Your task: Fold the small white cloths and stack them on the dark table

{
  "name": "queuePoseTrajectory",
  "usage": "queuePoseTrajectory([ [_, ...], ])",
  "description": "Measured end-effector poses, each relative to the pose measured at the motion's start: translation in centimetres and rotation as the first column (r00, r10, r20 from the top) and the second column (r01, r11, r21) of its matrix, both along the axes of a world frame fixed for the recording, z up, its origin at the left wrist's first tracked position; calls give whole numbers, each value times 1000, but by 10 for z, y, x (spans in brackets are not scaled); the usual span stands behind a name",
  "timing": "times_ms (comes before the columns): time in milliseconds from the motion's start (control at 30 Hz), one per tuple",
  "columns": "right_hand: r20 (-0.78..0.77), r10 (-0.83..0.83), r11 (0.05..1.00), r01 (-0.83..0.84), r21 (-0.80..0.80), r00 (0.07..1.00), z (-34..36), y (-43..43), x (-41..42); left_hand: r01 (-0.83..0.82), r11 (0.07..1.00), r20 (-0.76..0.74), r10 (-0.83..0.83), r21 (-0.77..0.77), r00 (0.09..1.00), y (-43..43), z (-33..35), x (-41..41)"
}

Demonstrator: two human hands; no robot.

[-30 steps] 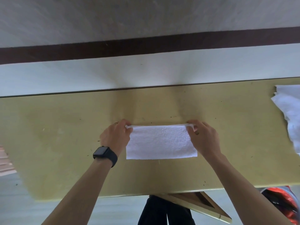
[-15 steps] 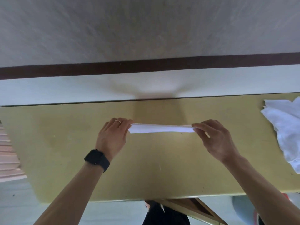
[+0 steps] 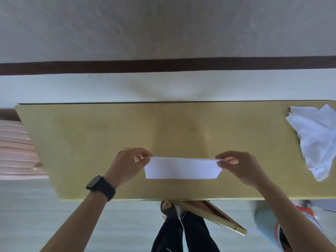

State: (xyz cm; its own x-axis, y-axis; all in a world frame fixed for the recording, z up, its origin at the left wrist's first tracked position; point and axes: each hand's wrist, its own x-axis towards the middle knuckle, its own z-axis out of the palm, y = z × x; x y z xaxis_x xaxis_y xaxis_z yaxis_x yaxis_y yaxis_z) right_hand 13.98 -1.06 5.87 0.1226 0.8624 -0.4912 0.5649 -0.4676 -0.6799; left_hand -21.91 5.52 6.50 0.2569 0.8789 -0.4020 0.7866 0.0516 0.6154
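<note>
Nearest to me are my own legs and a sandalled foot (image 3: pixel 166 208) under the front edge of the bench (image 3: pixel 91 135), so I am standing square to the work, which explains why both arms reach in evenly. My left hand (image 3: pixel 127 165), the one with the dark watch (image 3: pixel 100 187) on its wrist, has its grip pinched closed on the left top corner of the white cloth (image 3: pixel 181 168). My right hand (image 3: pixel 241 166) is pinched the same way on the right top corner. I judge the two corners are held apart like this to keep the top edge taut and straight, so the strip hangs flat with no sag. The cloth is a narrow band between the hands over the middle of the bench, its lower edge towards me; I cannot tell whether that edge touches the surface or hangs just above it.

Farther off, at the right end of the bench, a loose heap of white cloths (image 3: pixel 316 140) lies crumpled, well apart from my hands; I take it for the supply not yet folded, kept off to the side so the middle is free for folding. Past the bench's left end, something pale pink (image 3: pixel 16 150) shows, too blurred to name.
</note>
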Motion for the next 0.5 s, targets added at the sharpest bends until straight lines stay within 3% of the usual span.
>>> queuePoseTrajectory([
  [133, 25, -110, 992, 112, -63, 994, -50, 30, -3, -103, 984, -2, 104, -144, 995, 30, -44, 21],
  [233, 117, -138, 990, 141, -25, 984, -85, 45, -12, -120, 987, -107, 109, -105, 988, 51, -82, 35],
  [333, 233, -139, 987, 117, 107, 963, -101, 46, -19, -87, 996, -222, 87, 9, 971, 59, -95, 47],
  [433, 361, -188, 969, 112, 220, 913, -106, 28, -30, 74, 967, -448, 44, 244, 893, 44, -93, 56],
  [500, 470, -175, 948, 19, 318, 865, -105, 8, -50, 116, 915, -421, 62, 386, 905, 19, -94, 65],
])
